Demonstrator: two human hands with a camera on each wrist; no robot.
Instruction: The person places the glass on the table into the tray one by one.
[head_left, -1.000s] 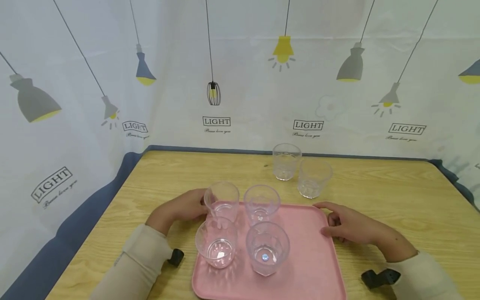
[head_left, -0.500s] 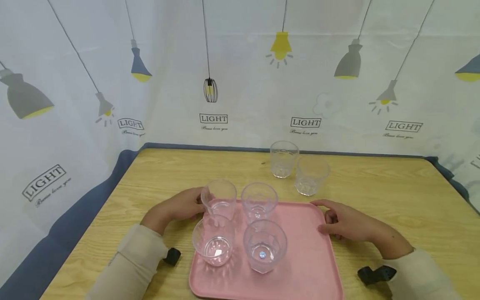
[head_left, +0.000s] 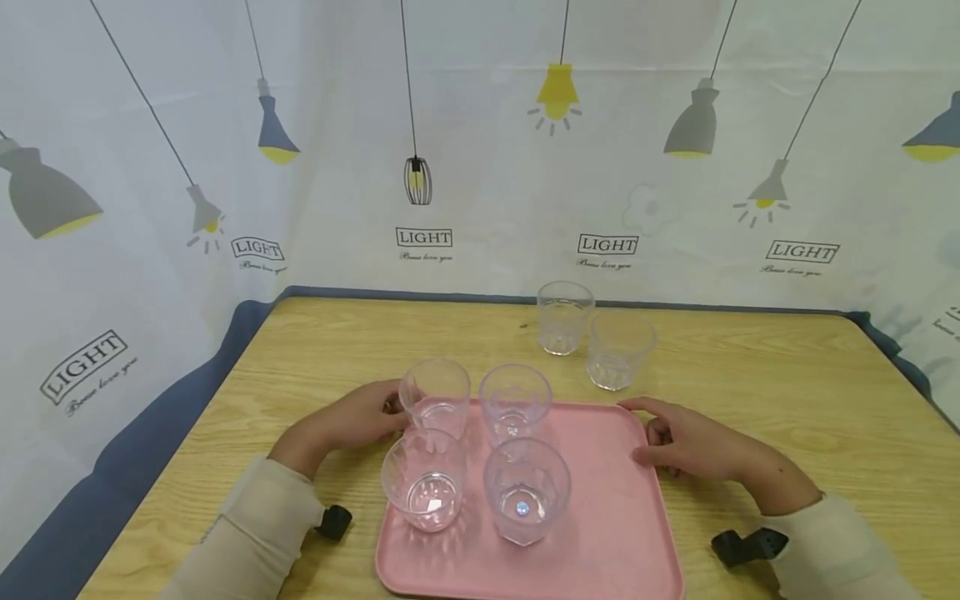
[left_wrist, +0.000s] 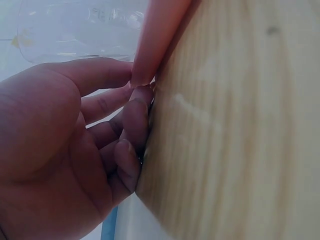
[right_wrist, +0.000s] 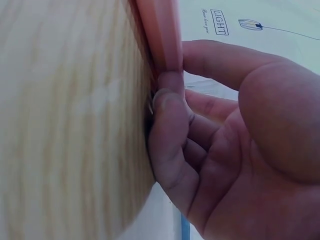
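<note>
Head view, pink tray [head_left: 611, 517] between left hand [head_left: 363, 415] and right hand [head_left: 693, 442], each pinching the edge beside it

This seems a screened-off booth: white curtains [head_left: 487, 108] printed with lamps [head_left: 558, 90] surround three sides of a wooden table [head_left: 750, 358].

left hand [head_left: 358, 418] set slightly farther out from pink tray [head_left: 618, 533] and nearer the wearer than one second ago, left sleeve [head_left: 251, 521] and black wrist mount [head_left: 335, 522] shifted with it, head view moved slightly, leftmost grey lamp print [head_left: 54, 198] now cut by frame edge
</note>
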